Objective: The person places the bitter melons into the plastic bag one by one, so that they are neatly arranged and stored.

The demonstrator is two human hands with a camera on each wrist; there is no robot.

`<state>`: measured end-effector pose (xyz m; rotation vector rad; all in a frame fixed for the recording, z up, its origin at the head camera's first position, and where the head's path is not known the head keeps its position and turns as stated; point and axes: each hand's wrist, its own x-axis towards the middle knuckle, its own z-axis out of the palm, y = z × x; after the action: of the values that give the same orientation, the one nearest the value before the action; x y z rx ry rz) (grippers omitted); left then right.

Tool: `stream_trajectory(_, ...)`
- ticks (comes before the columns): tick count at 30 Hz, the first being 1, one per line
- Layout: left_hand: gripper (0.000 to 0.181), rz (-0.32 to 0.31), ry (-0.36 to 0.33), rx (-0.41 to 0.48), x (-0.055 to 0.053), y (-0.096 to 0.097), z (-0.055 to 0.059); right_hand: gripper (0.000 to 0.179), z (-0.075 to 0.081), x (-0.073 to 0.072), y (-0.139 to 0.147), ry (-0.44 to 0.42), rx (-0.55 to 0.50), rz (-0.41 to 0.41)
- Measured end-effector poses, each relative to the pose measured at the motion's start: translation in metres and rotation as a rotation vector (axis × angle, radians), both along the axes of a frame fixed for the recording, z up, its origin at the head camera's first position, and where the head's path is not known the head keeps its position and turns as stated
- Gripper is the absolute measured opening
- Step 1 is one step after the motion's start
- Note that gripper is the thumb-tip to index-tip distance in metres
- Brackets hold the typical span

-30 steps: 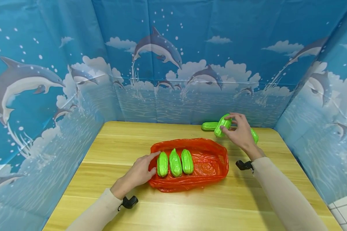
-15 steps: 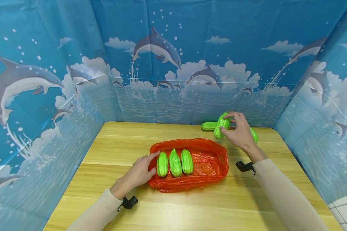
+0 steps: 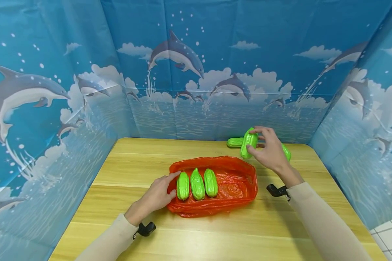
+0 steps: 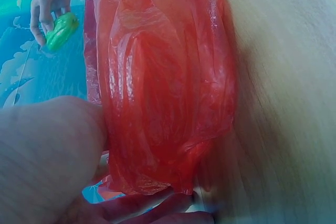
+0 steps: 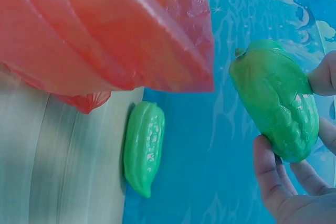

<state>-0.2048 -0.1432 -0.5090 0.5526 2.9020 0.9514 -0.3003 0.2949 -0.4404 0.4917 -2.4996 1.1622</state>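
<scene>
A red plastic bag [image 3: 235,204] lies spread on the table with its mouth facing up. Three glossy green bitter melons [image 3: 197,185] rest side by side in its left half. My left hand [image 3: 156,192] holds the bag's left end, index finger and thumb at the rim; in the left wrist view its fingers [image 4: 157,208] wrap that end. Behind the bag's right end, my right hand [image 3: 268,148] pinches another bitter melon [image 3: 249,144] between thumb and fingers, held raised and nearly upright. The right wrist view shows this bitter melon [image 5: 278,98] with fingertips round one end.
A bitter melon [image 3: 234,142] lies at the table's back edge, partly behind the held one. Another bitter melon [image 3: 286,152] is partly hidden by the right hand. The wooden table [image 3: 196,241] is enclosed by blue dolphin-print curtains [image 3: 196,119] behind and at both sides.
My right hand has shifted slightly left with the bitter melon, which now stands a little more upright. The left hand and the three bitter melons in the bag stay in place.
</scene>
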Motion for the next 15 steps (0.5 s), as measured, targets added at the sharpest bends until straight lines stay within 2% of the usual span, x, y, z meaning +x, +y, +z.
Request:
stream_trajectory(10, 0.073, -0.006, 0.013, 0.007, -0.002, 0.001, -0.002, 0.061, 0.006, 0.011, -0.006, 0.027, 0.034, 0.036)
stream_trajectory(15, 0.072, -0.008, 0.010, 0.003, -0.002, 0.000, -0.002, 0.063, 0.009, 0.016, -0.012, 0.014, 0.034, 0.055)
